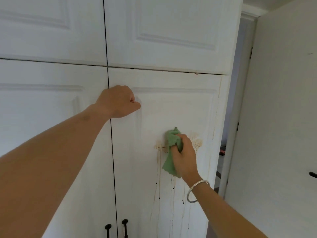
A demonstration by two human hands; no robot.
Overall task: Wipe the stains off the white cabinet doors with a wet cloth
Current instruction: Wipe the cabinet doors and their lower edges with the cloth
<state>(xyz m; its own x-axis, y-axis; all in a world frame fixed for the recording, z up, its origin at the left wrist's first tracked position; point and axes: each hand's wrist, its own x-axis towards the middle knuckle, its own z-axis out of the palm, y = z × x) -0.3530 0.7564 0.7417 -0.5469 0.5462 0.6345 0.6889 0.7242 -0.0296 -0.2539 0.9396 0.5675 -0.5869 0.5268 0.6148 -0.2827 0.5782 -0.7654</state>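
while the left hand (118, 101) braced as a closed, empty fist on the door (171, 109), the right hand (184, 157) clamped the green cloth (169, 152) against the brown stain (197, 143), whose drips ran straight down below the grip.

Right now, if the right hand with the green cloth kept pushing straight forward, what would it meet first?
The right hand presses the bunched green cloth against the lower right white cabinet door, so it would meet that panel, on the brown stain; contact looks already made.

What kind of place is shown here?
Probably a room in a home: tall white panelled cabinet doors with black handles, a white room door ajar beside them, and brown drip stains under wiping.
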